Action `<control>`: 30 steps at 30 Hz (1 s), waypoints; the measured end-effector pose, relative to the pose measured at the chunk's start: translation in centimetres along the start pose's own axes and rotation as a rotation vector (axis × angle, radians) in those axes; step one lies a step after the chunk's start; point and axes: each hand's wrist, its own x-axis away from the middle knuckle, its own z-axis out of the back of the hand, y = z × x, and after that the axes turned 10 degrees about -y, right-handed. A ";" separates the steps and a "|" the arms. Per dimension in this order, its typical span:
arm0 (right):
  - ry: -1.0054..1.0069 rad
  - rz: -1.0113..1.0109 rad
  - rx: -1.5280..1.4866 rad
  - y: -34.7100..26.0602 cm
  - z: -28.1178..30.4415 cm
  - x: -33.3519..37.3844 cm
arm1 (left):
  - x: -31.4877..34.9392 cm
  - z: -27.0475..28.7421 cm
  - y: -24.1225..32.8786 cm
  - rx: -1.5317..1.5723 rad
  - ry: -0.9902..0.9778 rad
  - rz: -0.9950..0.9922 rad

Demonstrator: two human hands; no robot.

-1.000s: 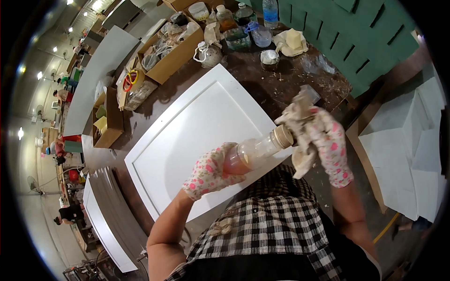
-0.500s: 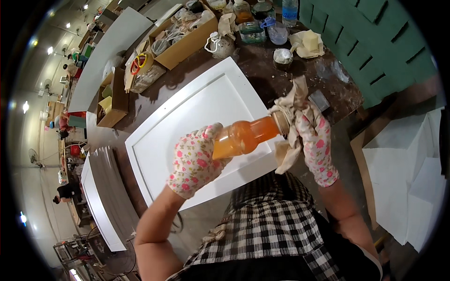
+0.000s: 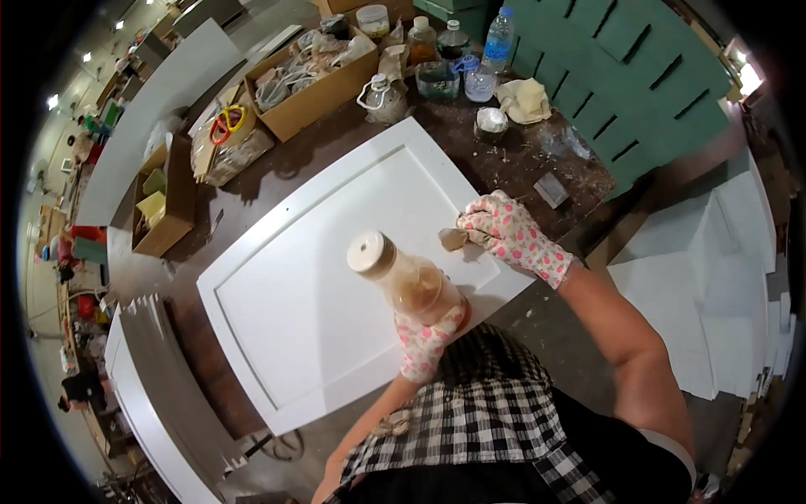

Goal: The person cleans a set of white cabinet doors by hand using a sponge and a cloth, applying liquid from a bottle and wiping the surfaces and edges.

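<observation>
A white panelled door board lies flat on a dark workbench. My left hand, in a flowered glove, grips a clear plastic bottle holding amber liquid by its base; the white cap points up toward me. My right hand, also gloved, presses a small tan rag onto the board near its right edge.
Cardboard boxes with clutter, jars and bottles, a yellow cloth and a small tin crowd the bench's far side. Green panels stand at right, white boards are stacked at left, and white blocks lie right.
The bottle was tipped against the rag held in my right hand; now it stands upright in my left hand, and my right hand has lowered the rag onto the board.
</observation>
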 end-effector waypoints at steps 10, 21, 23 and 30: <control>0.140 0.194 0.103 7.3 -0.9 -16.0 | 0.0 -1.0 -0.8 -0.154 -0.070 0.041; 0.010 0.272 0.053 2.4 -1.3 -2.3 | 0.1 -1.5 2.9 -0.177 0.109 0.060; 0.072 0.243 0.176 4.7 -1.2 -8.7 | -0.1 -1.7 2.7 -0.149 0.079 0.150; 0.041 0.277 0.132 3.6 -1.9 -7.2 | 0.6 0.2 0.7 -0.145 0.097 0.014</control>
